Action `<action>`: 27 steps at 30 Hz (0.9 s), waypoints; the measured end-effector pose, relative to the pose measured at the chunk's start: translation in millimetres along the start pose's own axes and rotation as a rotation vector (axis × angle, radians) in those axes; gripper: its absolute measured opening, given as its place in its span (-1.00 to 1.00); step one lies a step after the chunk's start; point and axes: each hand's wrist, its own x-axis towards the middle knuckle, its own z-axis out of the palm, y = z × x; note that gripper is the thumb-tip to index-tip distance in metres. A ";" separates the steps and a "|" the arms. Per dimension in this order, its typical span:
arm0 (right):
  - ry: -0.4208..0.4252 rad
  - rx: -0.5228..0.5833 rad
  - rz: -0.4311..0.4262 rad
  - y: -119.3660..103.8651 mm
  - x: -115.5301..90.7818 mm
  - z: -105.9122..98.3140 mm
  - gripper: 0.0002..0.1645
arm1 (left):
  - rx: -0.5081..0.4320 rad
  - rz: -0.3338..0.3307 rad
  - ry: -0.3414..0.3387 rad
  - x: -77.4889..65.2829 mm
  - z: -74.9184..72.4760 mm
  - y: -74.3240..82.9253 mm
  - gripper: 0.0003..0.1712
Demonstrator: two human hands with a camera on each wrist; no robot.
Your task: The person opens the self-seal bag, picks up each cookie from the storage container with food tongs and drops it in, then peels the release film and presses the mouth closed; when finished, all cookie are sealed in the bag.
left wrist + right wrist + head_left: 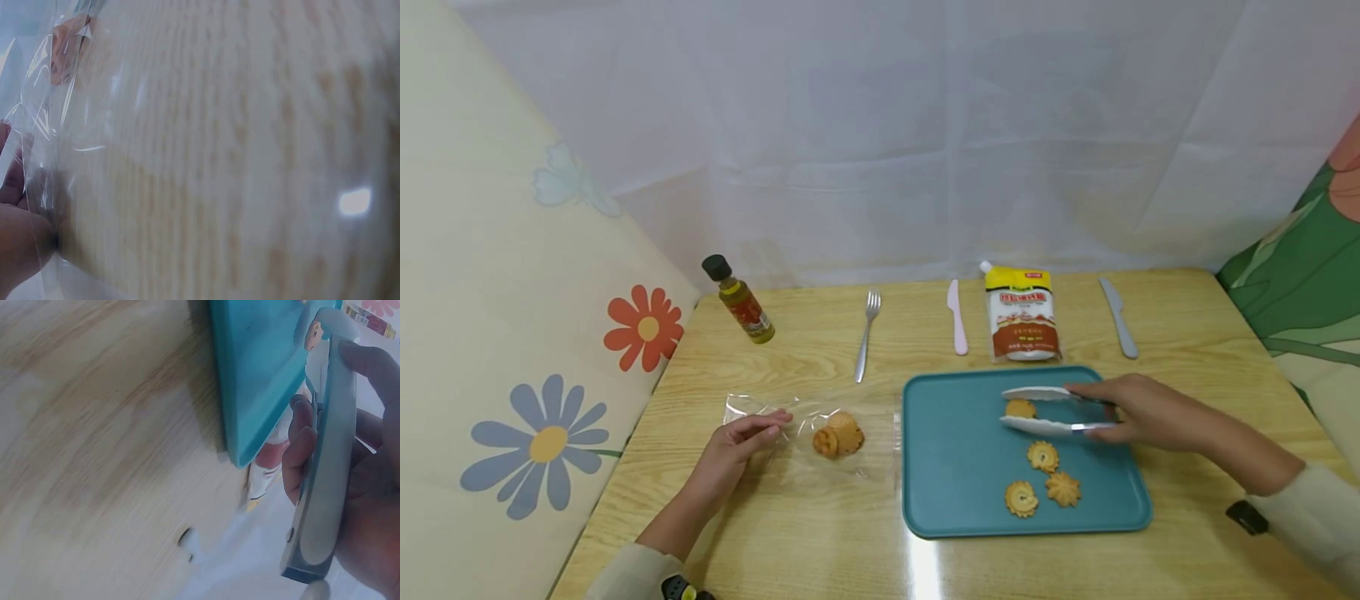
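Observation:
My left hand (748, 437) holds the left end of a clear plastic bag (880, 417), whose film crosses the left wrist view. Inside the bag lie a few golden cookies (842, 433). My right hand (1138, 411) grips metal tongs (331, 456) with pale tips over a teal tray (962, 467). The tips stand apart on either side of a round cookie (1020, 408) lying on the tray; whether they touch it I cannot tell. Nearer the front of the tray are a ring-shaped cookie (1042, 456), a star-shaped cookie (1063, 489) and another round cookie (1021, 498).
Along the back of the wooden table (805, 542) are an oil bottle (747, 308), a fork (867, 333), a pink knife (957, 318), a spouted sauce pouch (1022, 315) and a grey knife (1120, 318). A white cloth (865, 150) hangs behind them.

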 end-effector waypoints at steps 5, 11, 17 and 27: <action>0.000 -0.010 0.000 -9.0 8.4 0.5 -0.23 | -0.011 0.010 -0.002 0.7 0.5 -0.6 -0.58; -0.007 -0.015 -0.031 -18.9 21.2 3.4 -0.23 | -0.006 0.003 -0.001 0.9 0.5 -0.3 -0.55; -0.001 -0.035 -0.109 -28.3 36.3 8.5 -0.23 | -0.005 0.000 0.003 1.2 0.6 -0.1 -0.56; -0.023 -0.057 -0.152 -52.5 60.1 19.4 -0.25 | 0.003 -0.023 0.010 0.2 0.0 0.7 -0.58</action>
